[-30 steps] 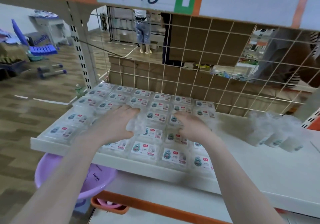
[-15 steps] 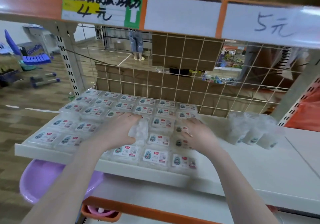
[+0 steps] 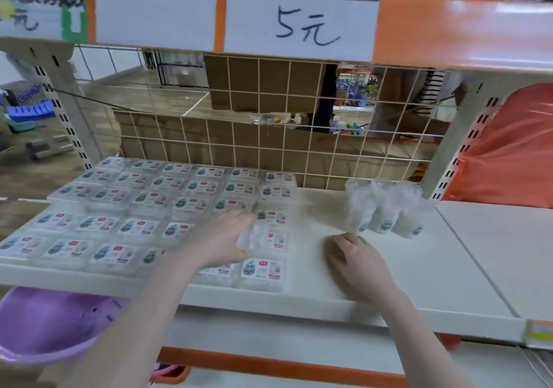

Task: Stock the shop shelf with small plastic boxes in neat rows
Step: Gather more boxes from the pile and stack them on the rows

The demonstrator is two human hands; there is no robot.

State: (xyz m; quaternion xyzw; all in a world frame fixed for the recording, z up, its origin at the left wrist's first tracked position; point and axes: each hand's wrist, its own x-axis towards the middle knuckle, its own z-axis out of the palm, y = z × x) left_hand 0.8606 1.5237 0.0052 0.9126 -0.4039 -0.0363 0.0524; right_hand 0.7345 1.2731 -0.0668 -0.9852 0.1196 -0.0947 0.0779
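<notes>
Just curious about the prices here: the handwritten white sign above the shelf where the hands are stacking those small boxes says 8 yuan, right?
Not quite. The white sign reads 5 元, not 8, as the head view shows. It does hang above the shelf where the hands work beside the rows of small boxes.

Bare shelf lies between the box rows and, seemingly, bagged boxes; wire grid blocks the back.

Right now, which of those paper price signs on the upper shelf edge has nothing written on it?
The middle sign. It is plain white, while the sign to its right reads "5元" and the left one carries handwriting and colour patches.
</notes>
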